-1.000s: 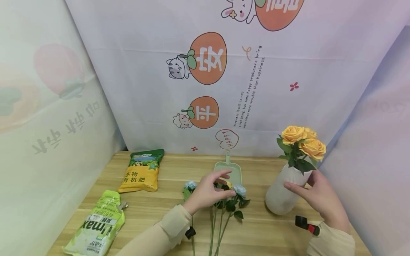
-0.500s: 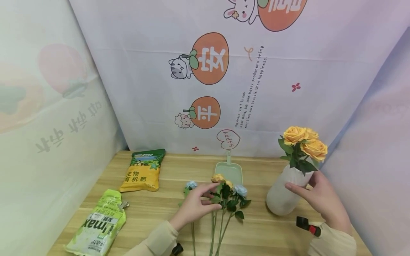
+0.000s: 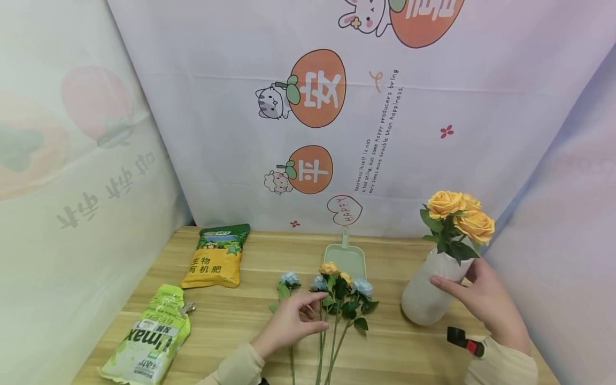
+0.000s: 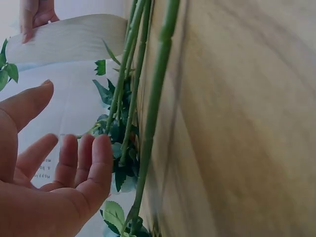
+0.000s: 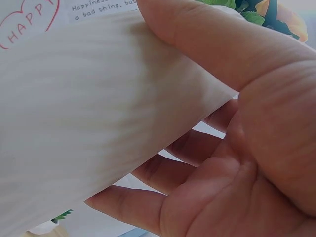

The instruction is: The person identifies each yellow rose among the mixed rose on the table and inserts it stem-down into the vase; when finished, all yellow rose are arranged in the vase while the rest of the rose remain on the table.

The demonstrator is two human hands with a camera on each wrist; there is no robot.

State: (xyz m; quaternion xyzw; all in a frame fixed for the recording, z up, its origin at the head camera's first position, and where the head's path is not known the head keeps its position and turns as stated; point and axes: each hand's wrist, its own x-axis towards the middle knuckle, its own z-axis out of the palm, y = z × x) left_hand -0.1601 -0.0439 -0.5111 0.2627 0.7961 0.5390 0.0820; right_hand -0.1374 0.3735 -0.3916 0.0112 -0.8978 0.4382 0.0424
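My right hand (image 3: 491, 302) grips a white vase (image 3: 428, 291) near its top, thumb across the front and fingers behind, as the right wrist view also shows. The vase leans to the right with several yellow roses (image 3: 459, 214) in its mouth. My left hand (image 3: 291, 323) hovers over the flowers lying on the table, thumb and fingers apart and loosely bent. Beside its fingertips lie blue roses (image 3: 362, 287) and yellow roses (image 3: 329, 268) with leafy tops. In the left wrist view the green stems (image 4: 153, 113) run past the fingers, with nothing between them and the thumb.
A light green dustpan (image 3: 345, 259) lies behind the flowers. At the left are a yellow-green fertilizer bag (image 3: 216, 256) and a lime-green bag (image 3: 149, 337) with a metal clip (image 3: 189, 307). Printed cloth walls (image 3: 231, 160) enclose the wooden table (image 3: 394, 353).
My left hand has moved back and to the left, from over the flower heads to beside the stems, uncovering the yellow and blue blooms. The right hand and vase hold their place.
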